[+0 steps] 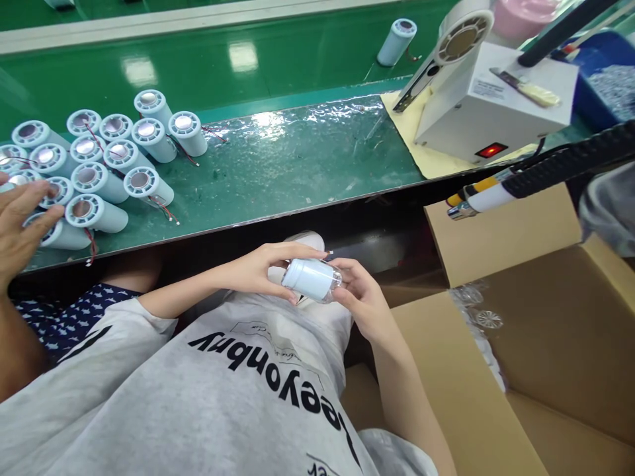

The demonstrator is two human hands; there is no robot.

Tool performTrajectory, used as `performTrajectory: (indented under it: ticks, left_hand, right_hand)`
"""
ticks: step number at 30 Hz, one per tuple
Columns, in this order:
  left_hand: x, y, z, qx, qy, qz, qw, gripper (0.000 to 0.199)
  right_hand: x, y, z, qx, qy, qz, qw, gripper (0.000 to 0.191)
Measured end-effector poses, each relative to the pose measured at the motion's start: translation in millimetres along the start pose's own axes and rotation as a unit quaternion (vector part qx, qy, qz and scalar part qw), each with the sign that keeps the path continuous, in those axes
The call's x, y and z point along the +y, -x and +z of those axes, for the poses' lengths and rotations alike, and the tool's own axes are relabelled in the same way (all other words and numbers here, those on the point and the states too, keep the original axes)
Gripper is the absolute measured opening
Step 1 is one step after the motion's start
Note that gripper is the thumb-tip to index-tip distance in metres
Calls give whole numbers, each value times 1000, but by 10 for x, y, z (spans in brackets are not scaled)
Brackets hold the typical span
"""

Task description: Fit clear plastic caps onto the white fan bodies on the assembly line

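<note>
Above my lap, both hands hold a light blue cylinder (310, 279) lying on its side. My left hand (262, 268) grips its left end, thumb below and fingers above. My right hand (360, 296) is closed around the right end, where a clear plastic cap (336, 281) covers the cylinder. A small white connector shows by my left fingertips. On the bench to the left stand several similar light blue cylinders (149, 184), with slotted ring tops, metallic centres and thin red and black wires.
A co-worker's hand (22, 225) reaches among the cylinders at left. At right stand a white machine (496, 106) with a lit red switch and a knife (526, 87) on top. Below it, an open cardboard box (555, 330) holds clear plastic caps. Another cylinder (397, 43) stands on the green belt (307, 59).
</note>
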State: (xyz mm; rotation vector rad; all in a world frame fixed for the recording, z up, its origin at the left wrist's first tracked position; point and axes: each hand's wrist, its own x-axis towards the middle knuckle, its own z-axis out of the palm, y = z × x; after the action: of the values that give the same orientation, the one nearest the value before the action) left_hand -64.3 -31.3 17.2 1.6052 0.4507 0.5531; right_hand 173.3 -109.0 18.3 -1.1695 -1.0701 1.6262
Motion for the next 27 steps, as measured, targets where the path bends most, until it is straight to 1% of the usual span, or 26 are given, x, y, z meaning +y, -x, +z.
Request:
performTrajectory:
  ticks: [5,9,12,18,23,27]
  left_hand:
    - [10,12,5,-2,-2,6,1000,77]
    - [14,17,9,-4,-7,0,1000,76]
    - [19,16,9,-5,-10,7,1000,76]
    - [1,19,5,-8,-11,26,1000,77]
    - [-48,28,-2,-6,-24,42,999,75]
    - [-40,46,14,-2,-42,46,998,66]
  right_hand:
    - [53,-26,38,13,-66,60,996,58]
    - [73,-22,27,1,-60,100,993,62]
    - [74,-31,37,-14,-62,116,991,64]
    - [38,-78,146,-23,-83,143,986,74]
    - [12,-79,174,-55,-116,194,973,78]
    - [38,-76,150,-95,-130,231,959,83]
